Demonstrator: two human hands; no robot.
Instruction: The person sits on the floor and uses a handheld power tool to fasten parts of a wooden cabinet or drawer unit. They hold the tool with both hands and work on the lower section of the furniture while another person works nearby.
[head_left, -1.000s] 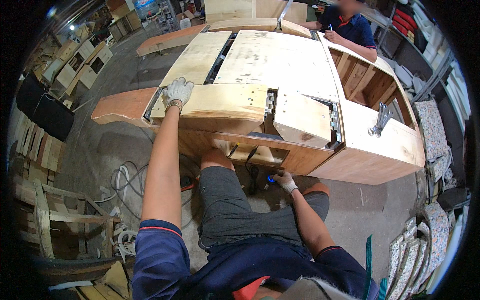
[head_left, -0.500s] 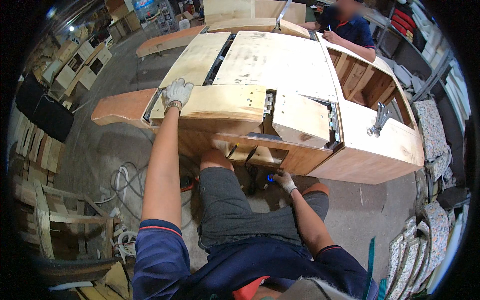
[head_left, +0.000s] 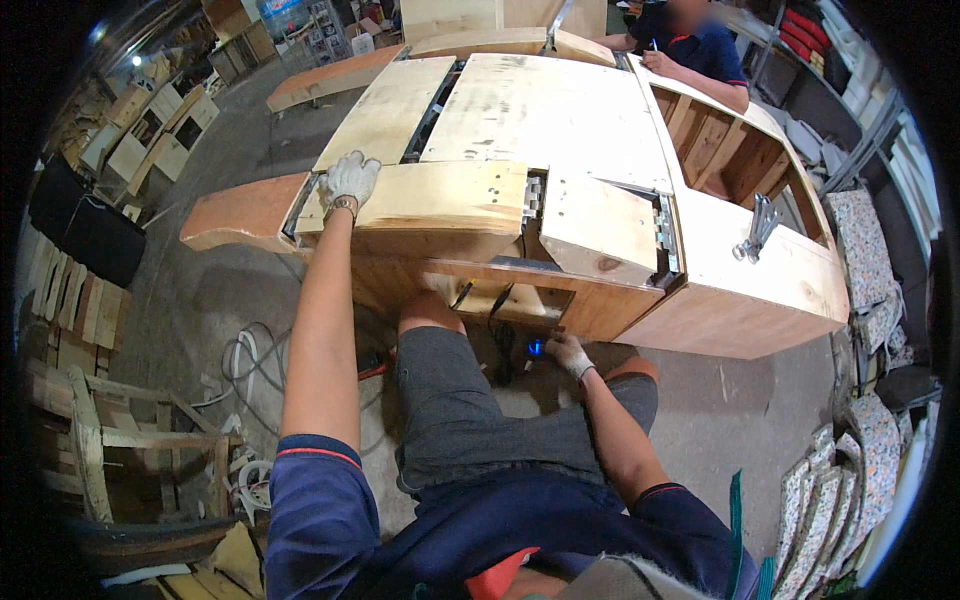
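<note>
My left hand (head_left: 352,182), in a pale work glove and with a watch at its wrist, lies with fingers spread on a wooden armrest-like panel (head_left: 440,193) of a large frame. Low by my right knee, my gloved right hand (head_left: 570,355) is closed at a small dark device (head_left: 535,347) that glows blue. Its exact kind is too small to tell. Metal hinges (head_left: 533,197) join the near panel to an angled wooden block (head_left: 598,225). Beneath, a dark cable (head_left: 502,300) hangs at an opening in the frame's side.
Several wrenches (head_left: 758,232) lie on the frame's right end. Across it, a co-worker (head_left: 695,65) leans with a thin tool in hand. An orange-brown padded-looking piece (head_left: 245,212) juts out left. Coiled cords (head_left: 255,365) lie on the floor; speckled foam (head_left: 850,450) is stacked at right.
The view has shifted slightly, so the frame sits a little higher and to the left. The blue glow has moved slightly left and up. My left hand stays on the panel.
</note>
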